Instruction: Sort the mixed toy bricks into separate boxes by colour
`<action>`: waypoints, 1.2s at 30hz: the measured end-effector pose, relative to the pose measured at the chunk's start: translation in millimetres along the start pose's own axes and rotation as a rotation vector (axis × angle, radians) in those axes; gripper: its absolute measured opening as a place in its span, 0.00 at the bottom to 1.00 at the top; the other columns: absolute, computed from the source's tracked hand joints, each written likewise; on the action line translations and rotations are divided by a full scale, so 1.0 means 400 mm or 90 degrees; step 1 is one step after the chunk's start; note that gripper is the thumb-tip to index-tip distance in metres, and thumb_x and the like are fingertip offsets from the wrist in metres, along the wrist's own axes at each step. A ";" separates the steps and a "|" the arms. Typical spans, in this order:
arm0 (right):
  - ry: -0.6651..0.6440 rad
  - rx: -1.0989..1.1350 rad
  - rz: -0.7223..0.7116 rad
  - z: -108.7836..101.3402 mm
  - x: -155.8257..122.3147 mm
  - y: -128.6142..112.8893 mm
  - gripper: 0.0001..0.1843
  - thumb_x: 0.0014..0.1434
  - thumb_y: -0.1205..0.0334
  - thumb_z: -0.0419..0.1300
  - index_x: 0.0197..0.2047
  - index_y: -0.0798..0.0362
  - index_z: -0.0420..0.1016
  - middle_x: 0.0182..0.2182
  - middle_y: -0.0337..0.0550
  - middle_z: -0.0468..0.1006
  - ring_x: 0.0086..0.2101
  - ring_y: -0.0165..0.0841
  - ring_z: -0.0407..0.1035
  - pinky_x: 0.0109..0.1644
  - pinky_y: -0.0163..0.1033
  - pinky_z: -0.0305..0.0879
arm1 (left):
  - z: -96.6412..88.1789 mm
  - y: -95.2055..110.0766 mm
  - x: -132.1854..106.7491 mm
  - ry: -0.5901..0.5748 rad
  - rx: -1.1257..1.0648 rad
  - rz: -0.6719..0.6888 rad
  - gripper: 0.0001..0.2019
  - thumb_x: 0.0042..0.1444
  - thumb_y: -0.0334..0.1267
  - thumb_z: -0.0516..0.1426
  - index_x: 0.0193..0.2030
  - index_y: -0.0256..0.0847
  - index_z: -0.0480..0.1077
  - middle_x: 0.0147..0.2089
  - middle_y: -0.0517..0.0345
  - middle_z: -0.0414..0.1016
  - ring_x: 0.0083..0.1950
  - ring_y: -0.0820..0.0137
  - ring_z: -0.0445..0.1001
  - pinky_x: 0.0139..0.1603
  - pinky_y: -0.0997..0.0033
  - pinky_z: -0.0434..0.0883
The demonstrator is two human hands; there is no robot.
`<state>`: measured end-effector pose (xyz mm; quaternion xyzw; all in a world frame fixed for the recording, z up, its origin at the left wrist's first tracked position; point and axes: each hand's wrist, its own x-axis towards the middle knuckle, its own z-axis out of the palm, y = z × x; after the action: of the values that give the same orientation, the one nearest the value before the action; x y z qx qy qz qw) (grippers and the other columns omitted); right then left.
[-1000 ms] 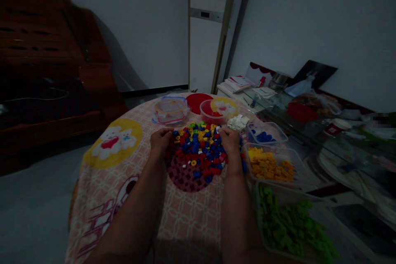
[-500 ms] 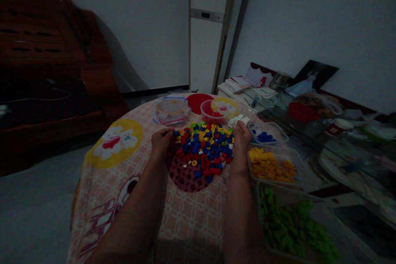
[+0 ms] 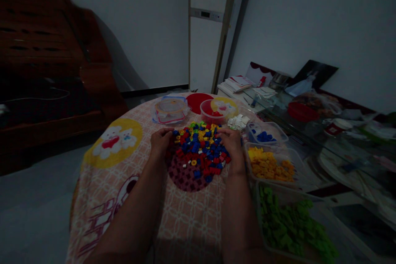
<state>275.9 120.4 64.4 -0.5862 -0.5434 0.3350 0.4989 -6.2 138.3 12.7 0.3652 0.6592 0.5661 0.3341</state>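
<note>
A heap of small mixed bricks [image 3: 200,148] in red, blue, yellow and green lies on the patterned cloth of the round table [image 3: 123,181]. My left hand [image 3: 160,142] rests at the heap's left edge, fingers curled in toward the bricks. At the heap's right edge my right hand [image 3: 230,145] lies over the bricks, fingers bent toward its top. The light is too dim to show what either hand holds.
Clear tubs line the right side: green bricks [image 3: 291,227], yellow bricks [image 3: 269,165], blue bricks [image 3: 266,134]. A red-brick tub [image 3: 213,112], a lidded tub [image 3: 170,109] and white bricks [image 3: 238,121] stand behind. A cluttered glass table [image 3: 324,132] stands right.
My right hand moved out to the white bricks at the heap's far right, then came back onto the heap's right side. The left hand has stayed put.
</note>
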 end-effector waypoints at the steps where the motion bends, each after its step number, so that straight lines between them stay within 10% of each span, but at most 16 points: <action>1: -0.013 -0.005 0.010 0.000 -0.003 -0.004 0.14 0.47 0.59 0.60 0.33 0.51 0.85 0.23 0.39 0.82 0.20 0.33 0.70 0.28 0.38 0.69 | 0.000 0.001 -0.001 -0.001 0.001 -0.003 0.15 0.47 0.36 0.61 0.41 0.39 0.84 0.36 0.52 0.84 0.40 0.62 0.82 0.45 0.66 0.79; 6: 0.010 -0.038 0.028 -0.012 -0.012 -0.017 0.15 0.52 0.60 0.57 0.36 0.53 0.86 0.14 0.33 0.72 0.19 0.33 0.69 0.28 0.36 0.67 | 0.000 0.008 -0.007 -0.004 -0.008 -0.030 0.16 0.47 0.37 0.61 0.42 0.38 0.83 0.37 0.53 0.84 0.39 0.63 0.82 0.43 0.66 0.78; 15: -0.107 -0.399 0.021 -0.031 -0.035 -0.073 0.14 0.57 0.68 0.60 0.37 0.52 0.89 0.34 0.43 0.87 0.33 0.32 0.77 0.39 0.33 0.65 | 0.001 -0.013 0.006 -0.006 -0.008 0.003 0.16 0.47 0.38 0.61 0.42 0.38 0.83 0.37 0.53 0.84 0.38 0.64 0.81 0.43 0.67 0.78; 25: -0.199 -0.600 0.010 -0.023 -0.042 -0.096 0.13 0.57 0.68 0.61 0.35 0.51 0.88 0.33 0.44 0.86 0.34 0.31 0.76 0.35 0.33 0.58 | 0.002 -0.016 0.009 -0.006 -0.003 0.017 0.15 0.47 0.38 0.63 0.42 0.37 0.83 0.34 0.52 0.83 0.37 0.63 0.81 0.41 0.66 0.79; 36: -0.102 -0.506 0.024 -0.017 -0.030 -0.060 0.13 0.56 0.68 0.59 0.33 0.55 0.87 0.34 0.50 0.86 0.37 0.36 0.79 0.39 0.34 0.64 | -0.001 -0.018 0.010 -0.003 0.003 0.025 0.15 0.46 0.38 0.63 0.41 0.38 0.83 0.34 0.53 0.83 0.39 0.63 0.82 0.42 0.66 0.79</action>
<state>273.0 105.2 87.2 -0.7155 -0.6567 0.1524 0.1831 -9.2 141.1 5.6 0.3803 0.6525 0.5698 0.3240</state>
